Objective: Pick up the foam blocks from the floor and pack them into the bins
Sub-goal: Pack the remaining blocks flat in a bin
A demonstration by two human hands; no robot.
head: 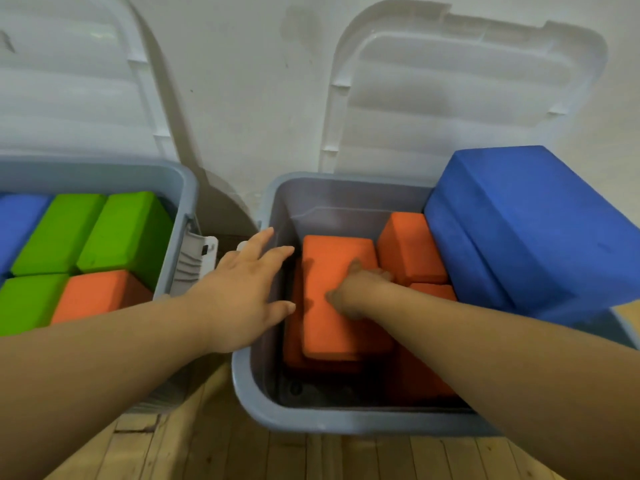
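Note:
Two grey bins stand against the white wall. The right bin (pixel 311 424) holds several orange foam blocks. My right hand (pixel 356 289) reaches down into it and rests on the top orange block (pixel 332 327), fingers bent over its right edge. My left hand (pixel 249 289) hovers with spread straight fingers over the right bin's left rim, holding nothing. A large blue block (pixel 533 230) lies tilted on the right bin's right side. The left bin (pixel 180 209) is packed with green blocks (pixel 128 233), an orange block (pixel 97 292) and a blue block (pixel 17 223).
Both bin lids (pixel 467 98) stand open, leaning against the wall behind. A white latch (pixel 197 261) hangs on the left bin's right end. Wooden plank floor (pixel 277 459) runs along the front of the bins.

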